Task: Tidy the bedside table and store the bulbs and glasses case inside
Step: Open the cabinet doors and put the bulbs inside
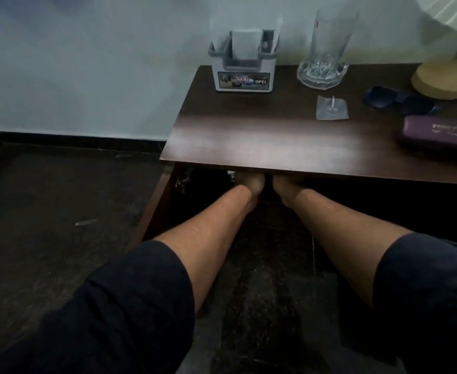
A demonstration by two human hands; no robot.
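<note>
Both forearms reach under bedside table [276, 141]; left hand [253, 182] and right hand [285, 184] side by side, fingers hidden beneath top edge, grip cannot be told; glasses case [437, 133] on top, right; farther back, glass [325, 49].

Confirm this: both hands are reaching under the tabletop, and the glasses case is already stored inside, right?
Not quite. In the head view both hands, left and right, do reach under the tabletop, but the glasses case still lies on top, near its right edge, not inside.
</note>
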